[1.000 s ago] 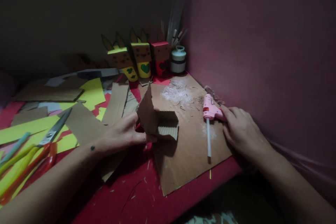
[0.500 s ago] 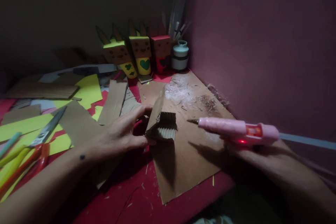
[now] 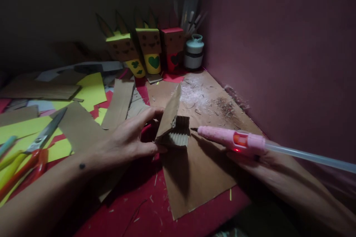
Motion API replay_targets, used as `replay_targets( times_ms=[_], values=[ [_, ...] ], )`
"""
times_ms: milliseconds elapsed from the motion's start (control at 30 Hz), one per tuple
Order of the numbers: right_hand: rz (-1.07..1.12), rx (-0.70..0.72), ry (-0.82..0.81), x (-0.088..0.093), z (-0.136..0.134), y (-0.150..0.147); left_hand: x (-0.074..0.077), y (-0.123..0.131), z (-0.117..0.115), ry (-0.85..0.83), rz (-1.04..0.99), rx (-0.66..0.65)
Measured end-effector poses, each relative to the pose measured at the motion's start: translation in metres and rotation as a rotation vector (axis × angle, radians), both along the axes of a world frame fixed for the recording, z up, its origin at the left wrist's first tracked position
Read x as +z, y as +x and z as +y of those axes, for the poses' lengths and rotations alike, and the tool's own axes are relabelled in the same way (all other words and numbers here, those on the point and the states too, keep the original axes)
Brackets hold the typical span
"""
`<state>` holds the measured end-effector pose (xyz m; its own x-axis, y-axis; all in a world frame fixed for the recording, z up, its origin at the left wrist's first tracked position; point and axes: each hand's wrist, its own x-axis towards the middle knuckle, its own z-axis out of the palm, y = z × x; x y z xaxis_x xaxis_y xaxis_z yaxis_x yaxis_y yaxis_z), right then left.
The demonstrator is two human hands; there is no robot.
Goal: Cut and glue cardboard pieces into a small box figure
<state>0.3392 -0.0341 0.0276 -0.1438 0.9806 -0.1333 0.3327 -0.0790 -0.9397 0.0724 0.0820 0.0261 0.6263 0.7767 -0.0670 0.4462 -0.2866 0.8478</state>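
Observation:
My left hand [image 3: 136,133] grips a small folded cardboard piece [image 3: 169,118] between thumb and fingers, its corrugated inner side facing right. Above the brown cardboard sheet [image 3: 200,177] the piece is held up, casting a shadow on it. A pink glue gun [image 3: 219,137] with a glowing red light is in my right hand [image 3: 256,159], a long clear glue stick coming out of its back. The nozzle points left, close to the right edge of the folded piece, with a small gap apparent between them.
Scissors [image 3: 41,142] with orange handles lie at the left among yellow paper [image 3: 91,92] and cardboard scraps [image 3: 118,98]. Box-headed paper figures [image 3: 151,44] and a pale lidded jar [image 3: 194,53] stand at the back. A pink wall [image 3: 278,44] rises on the right.
The glue gun in my right hand has moved left, bringing its nozzle nearer the cardboard piece. More of the glue stick shows. The view has shifted slightly.

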Motion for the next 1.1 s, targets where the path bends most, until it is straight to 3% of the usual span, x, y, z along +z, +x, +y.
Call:
replay_targets(
  times_ms=[233, 467, 800, 1100],
  values=[
    [-0.058, -0.035, 0.000, -0.008, 0.001, 0.000, -0.008, -0.005, 0.008, 0.072, 0.029, -0.066],
    [-0.111, -0.024, 0.085, -0.002, 0.005, -0.001, -0.006, -0.005, 0.006, 0.094, 0.037, -0.055],
    [0.173, -0.112, -0.094, 0.000, 0.002, -0.012, -0.008, -0.006, 0.008, 0.108, 0.051, -0.083],
    [0.048, -0.079, -0.014, -0.001, 0.004, -0.011, -0.004, -0.003, 0.004, 0.080, 0.035, -0.049]
  ],
)
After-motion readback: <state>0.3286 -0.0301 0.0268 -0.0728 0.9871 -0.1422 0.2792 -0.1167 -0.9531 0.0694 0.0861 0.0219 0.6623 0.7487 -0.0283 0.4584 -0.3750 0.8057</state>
